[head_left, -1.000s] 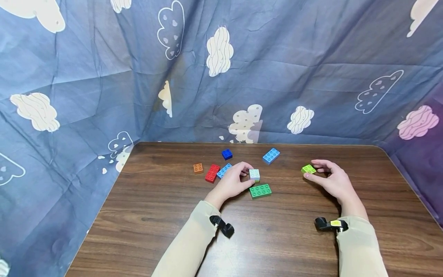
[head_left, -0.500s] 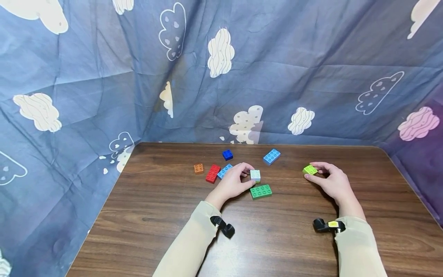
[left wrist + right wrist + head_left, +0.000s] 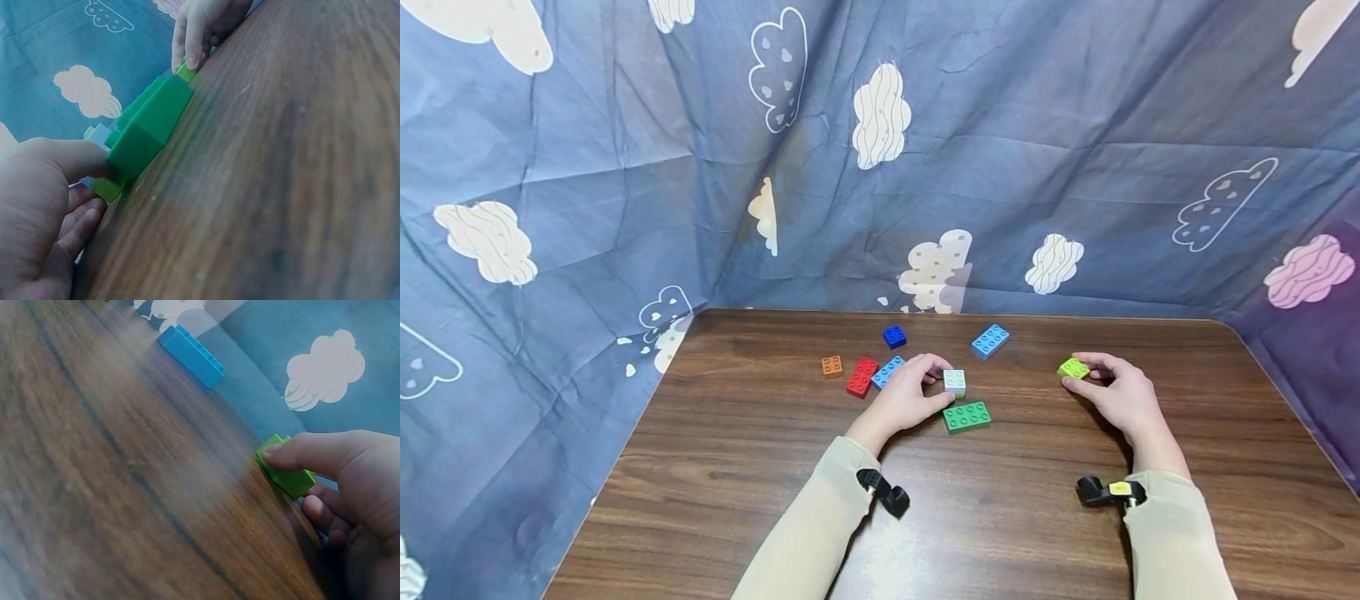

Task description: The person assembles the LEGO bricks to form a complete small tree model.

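My left hand [image 3: 912, 392] pinches a pale blue-white brick [image 3: 954, 380] between thumb and fingers. In the left wrist view, a lime green brick [image 3: 107, 188] shows directly below the pale one, like a small stack. Close in front of that hand lies a long green brick [image 3: 967, 417], studs up. Over to the right, my right hand [image 3: 1122, 393] pinches a square lime green brick [image 3: 1073, 369] by its sides, low at the table surface. The right wrist view shows the thumb [image 3: 306, 454] along that brick; its far side is hidden.
Left of my left hand lie a red brick [image 3: 862, 377], a light blue brick [image 3: 887, 372] and an orange one [image 3: 832, 367]. Farther back are a dark blue brick [image 3: 894, 337] and another light blue brick [image 3: 991, 342]. A cloud-patterned cloth [image 3: 820, 183] hangs behind the wooden table [image 3: 1000, 517].
My right wrist has shifted slightly left, and the lime green brick in that hand has turned a little and looks more level. The left hand keeps its hold in place.
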Tool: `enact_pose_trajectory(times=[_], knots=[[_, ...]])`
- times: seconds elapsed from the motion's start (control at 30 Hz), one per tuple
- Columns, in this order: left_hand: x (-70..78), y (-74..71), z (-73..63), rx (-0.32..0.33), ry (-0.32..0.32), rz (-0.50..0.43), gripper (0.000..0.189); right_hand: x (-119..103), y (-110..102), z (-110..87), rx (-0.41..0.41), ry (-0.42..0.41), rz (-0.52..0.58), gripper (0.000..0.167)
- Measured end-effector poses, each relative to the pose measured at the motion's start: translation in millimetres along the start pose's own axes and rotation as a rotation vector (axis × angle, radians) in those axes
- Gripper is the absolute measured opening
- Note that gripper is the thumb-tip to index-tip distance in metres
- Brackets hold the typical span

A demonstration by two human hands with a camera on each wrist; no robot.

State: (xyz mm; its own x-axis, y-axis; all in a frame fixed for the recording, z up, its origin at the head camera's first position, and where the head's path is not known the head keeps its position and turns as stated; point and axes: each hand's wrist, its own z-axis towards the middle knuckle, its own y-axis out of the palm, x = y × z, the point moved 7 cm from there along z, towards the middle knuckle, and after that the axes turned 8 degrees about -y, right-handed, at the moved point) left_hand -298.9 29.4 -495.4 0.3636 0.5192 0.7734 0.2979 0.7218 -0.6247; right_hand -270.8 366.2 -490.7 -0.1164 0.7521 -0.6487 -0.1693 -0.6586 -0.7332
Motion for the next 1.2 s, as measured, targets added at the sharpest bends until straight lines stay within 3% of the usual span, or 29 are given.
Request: enact_pose_trajectory(times=[0.17,0.5,0.73,1.2], knots=[[0.8,0.8,0.2,-0.003,0.003,-0.001,0.032,0.4,-2.5,-0.9,0.033,0.005,0.023,0.055],[2.9,1.6,2.7,-0.005,0.000,0.007,0.033,-31.0,1.3,3.8,0.099,-0.052,0.398,0.055],[2.5,1.7,3.0,-0.013,0.004,-0.006,0.034,-55.4,12.8,6.4,0.102,-0.099,0.557,0.053],[-1.7,-2.7,2.8,0.002,0.002,-0.002,0.035,-102.4,62.2,6.0,-0.007,-0.214,0.559,0.044]])
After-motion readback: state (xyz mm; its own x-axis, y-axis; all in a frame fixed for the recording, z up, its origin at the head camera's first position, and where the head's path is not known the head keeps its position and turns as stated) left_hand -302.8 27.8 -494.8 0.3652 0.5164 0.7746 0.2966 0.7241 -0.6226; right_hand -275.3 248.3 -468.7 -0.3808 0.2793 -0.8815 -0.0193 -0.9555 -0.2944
